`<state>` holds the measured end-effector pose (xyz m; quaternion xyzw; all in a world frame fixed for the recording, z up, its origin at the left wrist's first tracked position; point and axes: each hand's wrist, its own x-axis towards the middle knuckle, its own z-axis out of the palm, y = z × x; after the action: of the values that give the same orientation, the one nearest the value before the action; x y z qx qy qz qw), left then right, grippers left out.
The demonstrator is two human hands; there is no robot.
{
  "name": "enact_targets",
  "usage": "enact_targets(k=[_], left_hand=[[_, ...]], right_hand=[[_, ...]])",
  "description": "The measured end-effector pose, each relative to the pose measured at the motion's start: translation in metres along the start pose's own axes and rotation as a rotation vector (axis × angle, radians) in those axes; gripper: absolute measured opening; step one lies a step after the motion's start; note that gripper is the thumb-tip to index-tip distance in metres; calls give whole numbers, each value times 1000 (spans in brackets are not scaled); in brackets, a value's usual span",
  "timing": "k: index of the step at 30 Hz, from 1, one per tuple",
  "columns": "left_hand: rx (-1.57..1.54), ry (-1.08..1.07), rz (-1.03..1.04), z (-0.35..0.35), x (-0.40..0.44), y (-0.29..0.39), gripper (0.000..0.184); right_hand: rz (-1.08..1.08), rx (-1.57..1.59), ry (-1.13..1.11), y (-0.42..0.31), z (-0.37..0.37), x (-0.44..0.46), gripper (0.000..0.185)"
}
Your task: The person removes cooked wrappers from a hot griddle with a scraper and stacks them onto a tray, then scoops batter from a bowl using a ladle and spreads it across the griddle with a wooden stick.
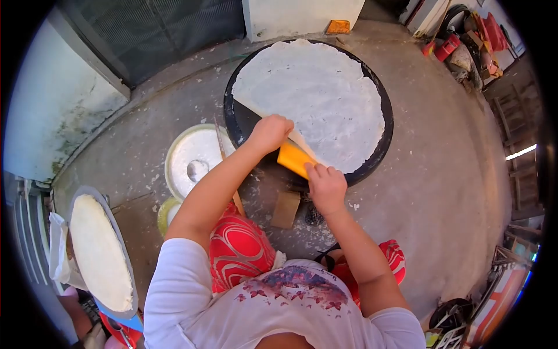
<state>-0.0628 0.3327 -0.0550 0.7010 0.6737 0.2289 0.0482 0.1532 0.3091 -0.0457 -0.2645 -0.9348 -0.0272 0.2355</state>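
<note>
A wide, thin white crepe-like sheet (314, 99) covers most of a round black griddle (247, 118). Its near edge is lifted off the griddle in a straight line, baring the dark surface at the near left. My left hand (271, 134) is closed on that raised edge. In my right hand (327, 187) is a yellow plastic scraper (294, 159), gripped at its right end and lying along the sheet's near edge. Fingertips of both hands are partly hidden.
Left of the griddle stands a basin of white batter (186, 148) with a round ladle-like bowl in it and a stick across its rim. A brown block (286, 209) lies nearby. A round tray (81, 192) at far left bears pale flat sheets. Clutter (465, 49) lines the right wall.
</note>
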Motion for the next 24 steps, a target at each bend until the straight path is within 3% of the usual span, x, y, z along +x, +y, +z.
enact_targets(k=[2,6,12,16,18,22,24], left_hand=[[-28,40,3,-4,12,-1,8],[-101,96,-10,-13,31,2,11],[-149,185,-9,-22,53,5,11],[-180,219,-12,-32,67,6,12],[-192,222,-23,-39,74,8,11],[-179,408,134,-64,80,23,9],[-122,492,224,-80,77,38,9]], right_hand=[[90,59,40,3,-1,6,28],[-112,56,39,-13,6,1,27],[78,16,103,27,6,36,24],[-89,40,46,15,15,20,24],[-71,16,98,26,18,21,24],[181,-99,102,76,14,41,31],[204,-61,68,76,-1,42,34]])
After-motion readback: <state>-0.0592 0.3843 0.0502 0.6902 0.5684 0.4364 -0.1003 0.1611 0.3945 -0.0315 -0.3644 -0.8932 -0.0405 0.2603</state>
